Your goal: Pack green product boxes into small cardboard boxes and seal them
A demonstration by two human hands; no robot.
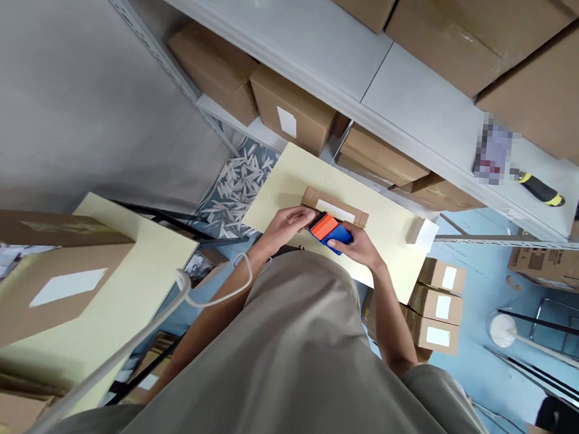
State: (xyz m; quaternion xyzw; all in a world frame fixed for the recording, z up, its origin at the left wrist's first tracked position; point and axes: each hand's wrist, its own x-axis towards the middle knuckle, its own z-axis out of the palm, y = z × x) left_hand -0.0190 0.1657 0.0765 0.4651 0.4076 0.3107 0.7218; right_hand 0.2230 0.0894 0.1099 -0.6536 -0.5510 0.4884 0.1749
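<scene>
Above the table in front of me, my right hand (361,247) grips a flat block (332,232) by its right end, thumb on top. The block is blue with a bright orange band and a black edge on the left; its exact kind is unclear. At that black edge is my left hand (289,225), its fingers bent together against it. Just behind the block lies a small cardboard box (316,197) with a white label, partly hidden by the block and my hands. All of this is over a pale yellow tabletop (282,176).
A metal shelf (332,60) with cardboard boxes runs behind the table, holding a black-and-yellow tool handle (541,189). A small white box (422,234) sits at the table's right end. Labelled cartons (437,305) are stacked right; a white cable (178,295) hangs left.
</scene>
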